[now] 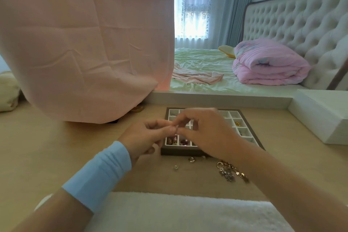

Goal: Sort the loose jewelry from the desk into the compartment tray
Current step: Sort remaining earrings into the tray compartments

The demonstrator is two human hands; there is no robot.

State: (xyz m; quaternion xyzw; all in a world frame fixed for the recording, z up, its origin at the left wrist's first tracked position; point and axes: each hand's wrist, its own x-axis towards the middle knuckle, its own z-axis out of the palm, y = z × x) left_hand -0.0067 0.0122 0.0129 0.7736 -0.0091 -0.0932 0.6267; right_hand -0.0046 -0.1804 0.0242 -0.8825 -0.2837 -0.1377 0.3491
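Bench (pixel 56 147), light wood, carrying compartment tray (pixel 180 151); red beads (pixel 183 141) in front-left cells, gold piece (pixel 237 124) in a right cell. Left hand (pixel 143 137) and right hand (pixel 205 132) raised over tray, fingers of both pinched on one small piece (pixel 176 128), too small to identify. Jewelry cluster (pixel 230 171), ring (pixel 191 159) and single bead (pixel 176 167) loose on bench just before tray.

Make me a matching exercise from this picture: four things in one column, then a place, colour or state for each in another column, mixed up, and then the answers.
1. wristband
2. quilt
3. chains
4. tiny piece

A. folded on the bed
B. loose on the desk
C. pale blue
D. pinched between the left hand and the right hand

Pairs: 1-C, 2-A, 3-B, 4-D
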